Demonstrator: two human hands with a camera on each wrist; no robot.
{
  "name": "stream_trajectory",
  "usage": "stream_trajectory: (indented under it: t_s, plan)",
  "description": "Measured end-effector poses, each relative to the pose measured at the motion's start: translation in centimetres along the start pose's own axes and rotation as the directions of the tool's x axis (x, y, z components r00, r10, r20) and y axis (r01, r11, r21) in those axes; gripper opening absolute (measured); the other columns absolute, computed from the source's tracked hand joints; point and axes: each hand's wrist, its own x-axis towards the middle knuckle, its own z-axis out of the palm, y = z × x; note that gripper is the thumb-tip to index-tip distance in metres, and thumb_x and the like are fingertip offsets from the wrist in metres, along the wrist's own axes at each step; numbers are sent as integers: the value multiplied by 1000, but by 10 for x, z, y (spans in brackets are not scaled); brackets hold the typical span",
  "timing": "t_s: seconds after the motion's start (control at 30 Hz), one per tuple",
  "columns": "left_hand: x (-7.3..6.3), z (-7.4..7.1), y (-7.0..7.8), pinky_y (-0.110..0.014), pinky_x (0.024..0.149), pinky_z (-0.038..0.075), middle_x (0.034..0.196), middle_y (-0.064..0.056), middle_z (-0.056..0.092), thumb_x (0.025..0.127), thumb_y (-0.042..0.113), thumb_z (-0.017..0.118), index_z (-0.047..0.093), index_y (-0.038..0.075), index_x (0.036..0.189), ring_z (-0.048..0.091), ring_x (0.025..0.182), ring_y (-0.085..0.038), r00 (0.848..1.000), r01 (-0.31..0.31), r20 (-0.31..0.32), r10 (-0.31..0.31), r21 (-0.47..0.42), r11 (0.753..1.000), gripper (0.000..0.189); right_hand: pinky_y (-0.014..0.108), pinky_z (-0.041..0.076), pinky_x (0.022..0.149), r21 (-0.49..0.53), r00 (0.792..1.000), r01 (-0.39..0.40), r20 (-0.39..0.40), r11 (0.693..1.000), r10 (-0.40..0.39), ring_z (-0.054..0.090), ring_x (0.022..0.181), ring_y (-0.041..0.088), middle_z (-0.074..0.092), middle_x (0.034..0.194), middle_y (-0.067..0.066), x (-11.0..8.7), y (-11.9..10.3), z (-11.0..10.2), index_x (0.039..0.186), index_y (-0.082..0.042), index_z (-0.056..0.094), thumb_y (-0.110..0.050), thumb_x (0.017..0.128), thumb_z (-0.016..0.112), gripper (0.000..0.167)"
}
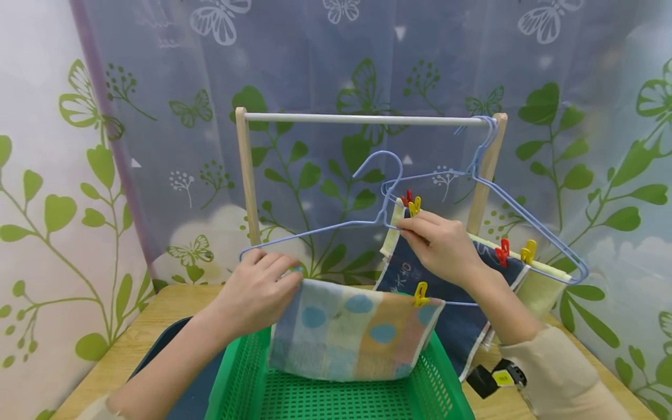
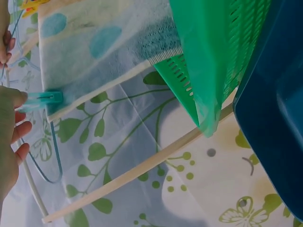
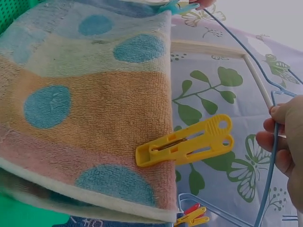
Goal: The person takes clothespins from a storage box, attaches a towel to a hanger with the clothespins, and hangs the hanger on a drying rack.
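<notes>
My left hand [image 1: 262, 289] pinches a teal clothespin [image 2: 45, 98] at the left corner of a striped towel [image 1: 341, 332] with blue dots. The towel hangs folded over the lower bar of a blue clothes hanger [image 1: 320, 230]. Along its top edge on the right, a yellow clothespin [image 3: 184, 142] clips it. My right hand [image 1: 443, 245] holds the hanger between thumb and fingers, just right of the neck below the hook; the hook is off the rail. The towel's lower part hangs within a green basket [image 1: 446, 379].
A white rail [image 1: 367, 119] spans two wooden posts [image 1: 247, 175]. At its right end hang other blue hangers [image 1: 530, 221], carrying a dark blue cloth [image 1: 457, 326] and pale yellow cloth with red and yellow clothespins [image 1: 502, 252]. A dark blue tub [image 2: 274, 104] stands left of the basket.
</notes>
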Motion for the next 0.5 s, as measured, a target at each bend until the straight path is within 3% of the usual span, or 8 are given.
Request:
stream_trajectory:
  t_s: [0.17, 0.3, 0.33, 0.5]
  plan:
    - [-4, -3, -3, -37, 62, 44, 82, -4, 62, 96, 19, 41, 63, 8, 80, 59, 73, -23, 996, 68, -52, -71, -42, 997, 29, 24, 42, 46, -22, 1000, -9, 4, 1000, 9, 51, 54, 11, 62, 77, 6, -3, 2, -4, 91, -1, 70, 9, 71, 71, 22]
    - [-11, -5, -13, -39, 58, 45, 72, -4, 62, 95, 18, 42, 64, 6, 74, 59, 66, -23, 984, 156, -85, -159, -39, 987, 33, 26, 44, 47, -32, 1000, -17, -1, 999, 17, 52, 55, 12, 63, 78, 7, -4, 3, -7, 90, -1, 70, 9, 71, 72, 21]
    - [-14, -5, -16, -40, 57, 46, 70, -4, 62, 94, 18, 43, 64, 5, 73, 60, 64, -23, 980, 175, -88, -177, -30, 984, 32, 26, 44, 47, -32, 1000, -20, 2, 999, 20, 52, 56, 13, 63, 78, 7, -4, 4, -8, 90, -1, 69, 5, 75, 71, 16]
    - [-33, 0, -33, -41, 52, 46, 64, -5, 61, 80, 9, 60, 64, 3, 72, 59, 58, -23, 968, 251, -27, -250, 25, 968, 11, 26, 42, 47, -42, 999, -42, 14, 998, 43, 49, 55, 11, 61, 76, 6, -6, 5, -13, 91, -2, 69, 5, 74, 71, 18]
